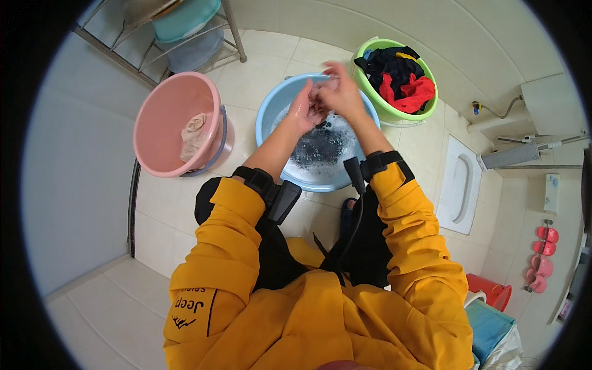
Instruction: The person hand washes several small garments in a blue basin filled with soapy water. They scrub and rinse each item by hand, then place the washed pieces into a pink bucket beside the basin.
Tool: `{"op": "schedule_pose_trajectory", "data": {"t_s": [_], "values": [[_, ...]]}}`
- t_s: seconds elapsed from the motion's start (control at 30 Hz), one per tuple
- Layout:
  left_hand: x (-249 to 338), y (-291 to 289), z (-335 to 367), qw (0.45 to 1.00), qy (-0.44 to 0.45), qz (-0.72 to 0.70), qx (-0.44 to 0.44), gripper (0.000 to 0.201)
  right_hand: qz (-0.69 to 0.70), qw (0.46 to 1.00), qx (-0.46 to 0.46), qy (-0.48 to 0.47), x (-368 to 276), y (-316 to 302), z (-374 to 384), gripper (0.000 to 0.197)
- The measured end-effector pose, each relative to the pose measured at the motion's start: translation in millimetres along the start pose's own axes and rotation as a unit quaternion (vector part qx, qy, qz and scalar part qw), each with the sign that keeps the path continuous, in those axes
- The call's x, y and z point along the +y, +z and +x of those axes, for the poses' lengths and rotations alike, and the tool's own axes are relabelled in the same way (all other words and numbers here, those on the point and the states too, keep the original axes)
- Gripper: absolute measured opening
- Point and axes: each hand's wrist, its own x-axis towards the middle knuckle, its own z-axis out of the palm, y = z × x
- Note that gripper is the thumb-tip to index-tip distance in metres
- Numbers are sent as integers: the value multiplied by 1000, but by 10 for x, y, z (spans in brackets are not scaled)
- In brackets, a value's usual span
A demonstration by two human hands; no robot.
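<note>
Both my hands meet over the far part of a light blue basin (263,117) of foamy water. My left hand (303,111) has its thumb raised and its other fingers curled inward against my right hand (340,95), whose fingers are smeared by motion. Between the two, a small dark patch shows; I cannot make out what it is. A dark cloth (317,147) lies in the suds just below my hands, partly covered by foam and water.
At left, a pink bucket (148,126) holds a pale cloth (193,131). A green bucket (383,111) at far right is heaped with dark and red clothes (404,80). A metal rack (234,31) with basins stands far left; a squat toilet (459,185) is on the right.
</note>
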Motion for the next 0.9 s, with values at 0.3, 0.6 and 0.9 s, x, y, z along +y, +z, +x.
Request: {"op": "schedule_pose_trajectory", "data": {"t_s": [0.3, 0.6, 0.9], "values": [[-160, 84, -26, 995, -37, -55, -70, 32, -135, 984, 46, -103, 159, 275, -53, 29], [59, 35, -81, 998, -17, -55, 32, 27, -91, 986, 21, -140, 187, 444, -188, 24], [244, -117, -212, 949, 17, 179, 260, 43, -126, 944, -195, 234, 1368, 300, 196, 45]]}}
